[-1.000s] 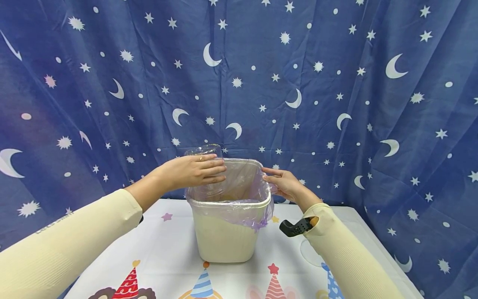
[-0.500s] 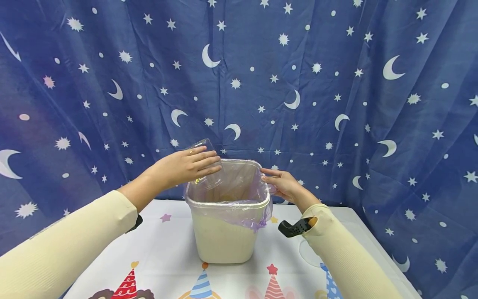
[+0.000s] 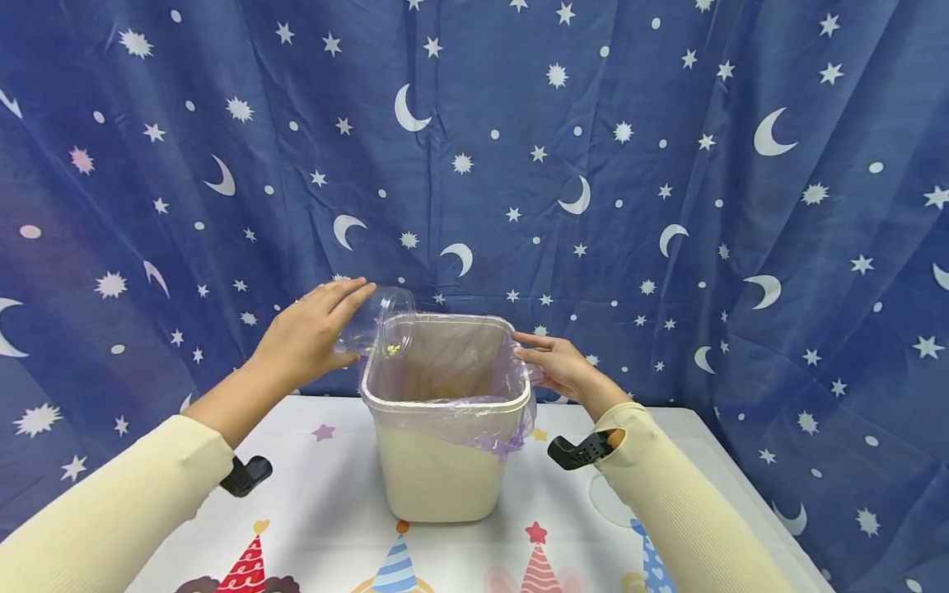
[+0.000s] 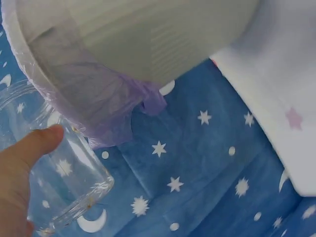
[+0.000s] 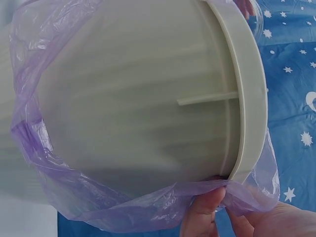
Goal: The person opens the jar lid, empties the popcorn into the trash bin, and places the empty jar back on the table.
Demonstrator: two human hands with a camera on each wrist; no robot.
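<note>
A clear plastic jar [image 3: 362, 323] lies tilted on its side at the left rim of a cream trash bin [image 3: 445, 473], its mouth pointing over the opening. My left hand [image 3: 306, 331] grips the jar from the left. Small yellow bits [image 3: 393, 350] show near its mouth. In the left wrist view the jar's base [image 4: 74, 212] points away from the bin. A thin purple trash bag [image 3: 482, 432] lines the bin and folds over its rim. With thumb and fingers, my right hand [image 3: 559, 368] pinches the bag at the right rim.
The bin stands on a table with a white cloth [image 3: 319, 486] printed with party hats and stars. A blue curtain [image 3: 474, 206] with moons and stars hangs behind. Black wrist mounts [image 3: 246, 476] sit at both sleeves.
My left hand has moved left and turned, tipping the jar onto its side with its mouth toward the bin. The right hand stays at the rim with the bag.
</note>
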